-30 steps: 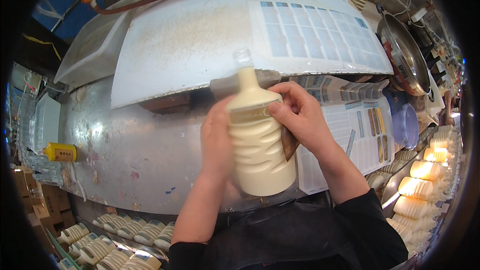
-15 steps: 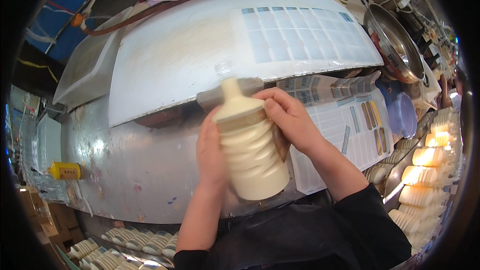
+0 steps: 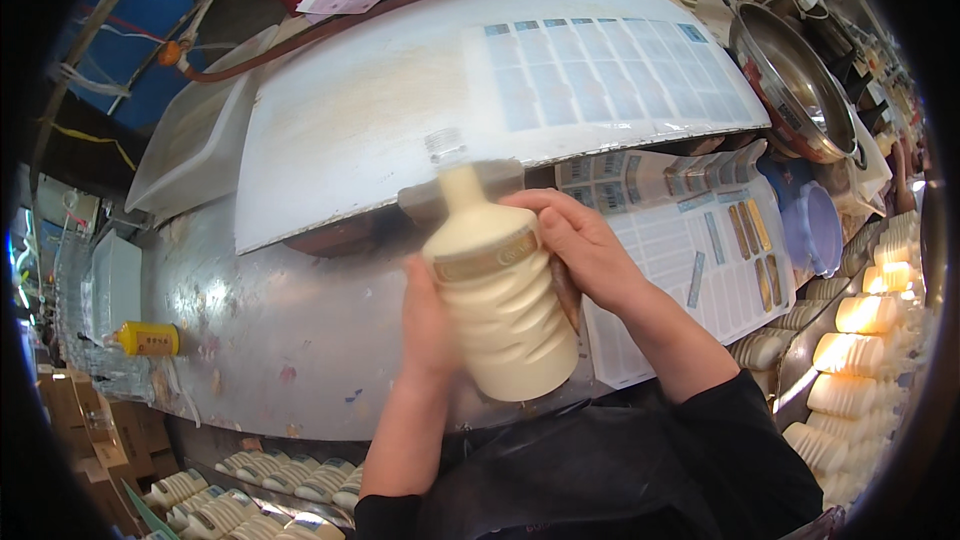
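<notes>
A cream plastic bottle (image 3: 505, 315) with ribbed sides and a clear threaded neck lies tilted in front of me, its neck pointing away. Round its shoulder runs a gold-brown label band (image 3: 487, 255). My right hand (image 3: 590, 250) is closed on the bottle's right shoulder, thumb beside the band. Against the left side, my left hand (image 3: 428, 325) is cupped along the ribs, its fingers blurred. A brown piece (image 3: 566, 292) shows below my right fingers; its kind is unclear. Behind the neck sits a grey curved piece (image 3: 420, 202).
A white board (image 3: 350, 120) with a sheet of pale labels stands beyond. At right are another label sheet (image 3: 655, 290), a purple tub (image 3: 812, 230), a metal pan (image 3: 795, 90) and rows of cream bottles (image 3: 845, 350). A yellow bottle (image 3: 150, 338) lies on the metal table (image 3: 250, 360).
The cream bottle has turned a little, and more of its gold-brown band faces me. My left hand has shifted slightly. The whole view has moved a little.
</notes>
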Demonstrator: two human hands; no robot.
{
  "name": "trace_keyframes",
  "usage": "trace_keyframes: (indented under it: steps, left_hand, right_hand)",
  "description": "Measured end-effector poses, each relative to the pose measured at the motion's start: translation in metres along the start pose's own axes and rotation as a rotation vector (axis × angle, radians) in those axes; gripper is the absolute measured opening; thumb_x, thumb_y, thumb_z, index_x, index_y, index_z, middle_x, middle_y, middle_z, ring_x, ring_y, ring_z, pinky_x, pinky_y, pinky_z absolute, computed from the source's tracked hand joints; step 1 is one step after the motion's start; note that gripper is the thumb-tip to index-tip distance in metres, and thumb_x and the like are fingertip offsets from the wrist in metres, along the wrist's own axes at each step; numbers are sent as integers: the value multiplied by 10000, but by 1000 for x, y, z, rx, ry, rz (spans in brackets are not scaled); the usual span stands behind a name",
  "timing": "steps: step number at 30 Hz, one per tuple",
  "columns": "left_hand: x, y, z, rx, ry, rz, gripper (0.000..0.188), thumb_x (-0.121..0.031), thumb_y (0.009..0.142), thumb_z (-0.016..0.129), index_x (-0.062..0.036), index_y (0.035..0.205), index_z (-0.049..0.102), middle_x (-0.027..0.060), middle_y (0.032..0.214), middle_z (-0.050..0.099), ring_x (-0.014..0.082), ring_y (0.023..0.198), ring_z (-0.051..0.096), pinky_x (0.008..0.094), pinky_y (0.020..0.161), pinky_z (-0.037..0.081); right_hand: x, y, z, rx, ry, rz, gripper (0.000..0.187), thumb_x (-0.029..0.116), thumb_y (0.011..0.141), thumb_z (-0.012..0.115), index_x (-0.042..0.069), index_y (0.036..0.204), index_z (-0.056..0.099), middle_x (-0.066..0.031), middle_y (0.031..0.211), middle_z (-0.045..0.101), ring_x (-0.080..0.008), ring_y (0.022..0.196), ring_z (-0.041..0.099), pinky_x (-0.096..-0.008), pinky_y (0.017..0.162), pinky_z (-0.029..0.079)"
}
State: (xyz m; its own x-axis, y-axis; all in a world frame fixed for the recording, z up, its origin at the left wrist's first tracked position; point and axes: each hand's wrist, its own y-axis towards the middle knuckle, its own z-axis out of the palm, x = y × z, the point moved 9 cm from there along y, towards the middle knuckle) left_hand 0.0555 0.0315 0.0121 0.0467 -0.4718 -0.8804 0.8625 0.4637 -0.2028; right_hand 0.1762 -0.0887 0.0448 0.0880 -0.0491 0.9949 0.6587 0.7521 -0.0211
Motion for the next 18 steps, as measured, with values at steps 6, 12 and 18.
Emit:
trace_keyframes:
  steps: [6, 12, 18]
  left_hand:
    - [-16, -16, 11, 68, -23, 114, 844, -674, 1065, 190, 18, 1442, 494, 137, 1403, 608, 235, 1285, 581, 386, 1116, 431]
    - [-15, -24, 18, 56, -103, 121, 925, -753, 1018, 218, 20, 1465, 456, 128, 1444, 573, 232, 1315, 553, 392, 1136, 412]
    - [-14, -23, 12, 16, 55, 151, 704, -580, 1092, 312, 17, 1416, 494, 133, 1369, 612, 215, 1237, 607, 383, 1067, 486]
  right_hand:
    - [20, -18, 8, 63, 25, -84, 436, 319, 1112, 478, 14, 1407, 576, -63, 1320, 632, -131, 1209, 568, -295, 1044, 448]
    - [34, -29, 9, 45, -78, -170, 427, 293, 1099, 516, 15, 1416, 582, -77, 1358, 617, -150, 1249, 552, -310, 1075, 428]
    - [33, -31, 11, 29, -77, -166, 402, 254, 1078, 567, 15, 1400, 600, -67, 1354, 623, -139, 1233, 556, -306, 1076, 427]
